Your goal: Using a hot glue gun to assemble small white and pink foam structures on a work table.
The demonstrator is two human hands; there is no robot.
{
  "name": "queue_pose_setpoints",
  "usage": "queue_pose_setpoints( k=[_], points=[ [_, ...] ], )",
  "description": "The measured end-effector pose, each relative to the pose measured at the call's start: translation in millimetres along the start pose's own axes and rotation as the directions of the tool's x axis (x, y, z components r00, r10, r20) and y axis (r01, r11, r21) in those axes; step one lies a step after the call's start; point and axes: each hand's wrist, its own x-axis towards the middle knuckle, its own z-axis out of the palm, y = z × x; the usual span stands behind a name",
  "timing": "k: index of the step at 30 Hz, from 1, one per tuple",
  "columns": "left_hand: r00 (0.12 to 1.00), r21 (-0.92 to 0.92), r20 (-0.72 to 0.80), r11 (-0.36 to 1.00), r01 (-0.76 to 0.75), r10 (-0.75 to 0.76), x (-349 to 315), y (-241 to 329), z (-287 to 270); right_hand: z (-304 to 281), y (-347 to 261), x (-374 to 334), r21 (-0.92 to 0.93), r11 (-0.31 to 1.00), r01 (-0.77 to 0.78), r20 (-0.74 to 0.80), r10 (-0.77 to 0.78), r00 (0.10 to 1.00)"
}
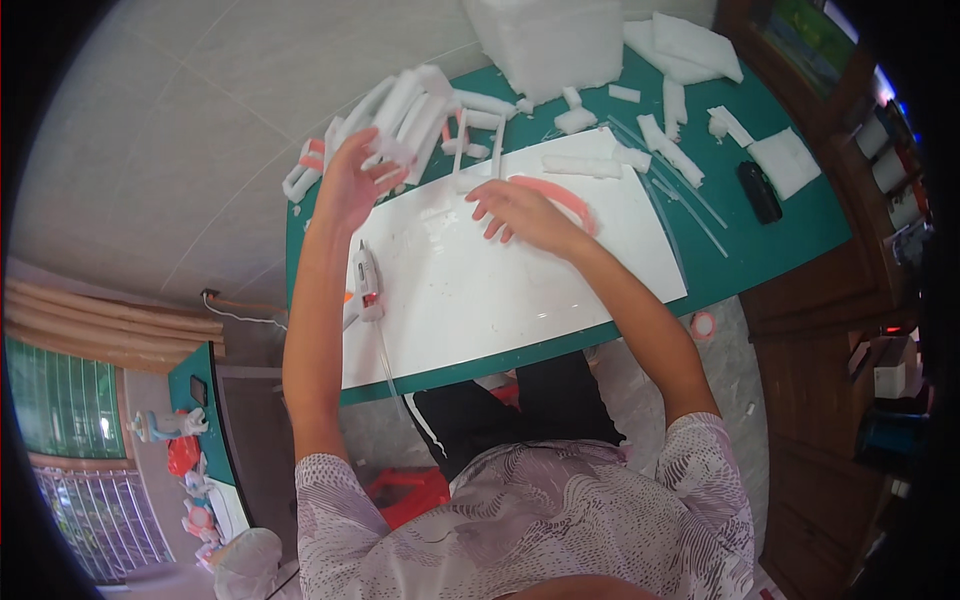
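Observation:
My left hand [352, 188] is raised at the pile of white foam rolls [415, 115], its fingers apart. Whether the fingertips touch the rolls I cannot tell. Over the white board [590, 285] is my right hand [530, 218], fingers loosely spread with nothing in them. Just beyond its fingertips stands a U-shaped frame of thin white strips [497, 150]. A pink curved band [560, 193] lies partly hidden behind that hand. Below my left hand, a white glue gun [367, 285] rests on the board, a clear glue stick trailing from it.
A large white foam block [545, 45] stands at the back of the green table [790, 240]. Foam scraps [670, 150], clear rods [700, 220] and a black case [759, 192] lie to the right. Under the table is a red stool [410, 492].

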Motion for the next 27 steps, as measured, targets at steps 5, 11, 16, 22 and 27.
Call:
queue_pose_setpoints(
  k=[5, 11, 16, 22, 27],
  points=[
    [0.995, -0.007, -0.029, 0.996, 0.092, -0.092, 90.5, -6.2, 47.4, 4.6, -9.6, -3.0, -0.037, 0.999, -0.029, 0.075, 0.032, 0.997],
    [0.951, -0.035, -0.144, 0.962, 0.27, -0.272, 177.9, -26.5, 85.5, 6.1, -0.7, -3.3, -0.124, 0.982, 0.143, 0.103, -0.13, 0.986],
    [0.931, 0.009, -0.207, 0.951, 0.309, -0.3, 217.5, -45.8, 105.0, 4.2, -1.0, -7.6, -0.182, 0.958, 0.224, 0.195, -0.188, 0.963],
    [0.913, 0.237, -0.282, 0.901, 0.363, -0.294, 243.8, -54.8, 100.2, 8.5, -3.2, -6.4, -0.254, 0.951, 0.178, 0.237, -0.117, 0.964],
    [0.946, 0.361, -0.237, 0.884, 0.296, -0.22, 241.8, -55.5, 111.0, 4.1, -7.2, -5.1, -0.265, 0.952, 0.155, 0.223, -0.096, 0.97]
  ],
)
